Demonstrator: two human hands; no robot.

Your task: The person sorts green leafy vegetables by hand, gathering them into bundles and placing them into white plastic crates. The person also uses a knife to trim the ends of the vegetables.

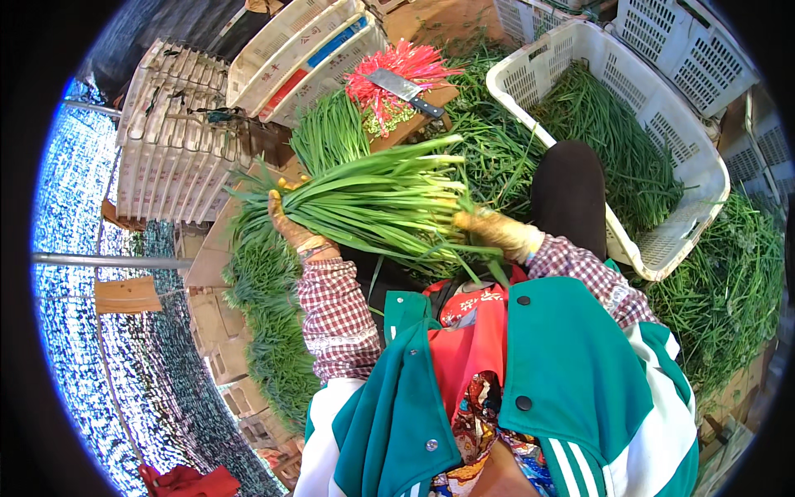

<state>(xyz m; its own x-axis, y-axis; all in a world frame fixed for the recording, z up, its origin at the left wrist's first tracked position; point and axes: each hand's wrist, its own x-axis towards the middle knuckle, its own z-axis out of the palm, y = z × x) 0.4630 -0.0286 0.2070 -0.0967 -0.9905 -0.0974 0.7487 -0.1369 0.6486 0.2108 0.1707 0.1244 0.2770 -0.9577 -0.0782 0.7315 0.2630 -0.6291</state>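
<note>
A large loose bundle of green garlic chives (372, 199) lies across both my hands, its pale stem ends to the right. My left hand (295, 223) grips the leafy end, the thumb showing on the near side and fingertips beyond. My right hand (494, 230), in a stained yellowish glove, is at the stem ends; its fingers are partly hidden by leaves. Beyond the bundle, a cleaver (404, 90) with a black handle rests on a heap of red plastic ties (385, 68) on a small wooden board (410, 127). Another bunch of chives (329, 133) lies beside the ties.
A white plastic crate (689, 251) with loose greens stands at right. Green trimmings (720, 298) cover the ground around it. Crates are stacked (174, 136) at upper left. Piled chive bunches (273, 335) run along my left. A metal pole (112, 260) crosses the far left.
</note>
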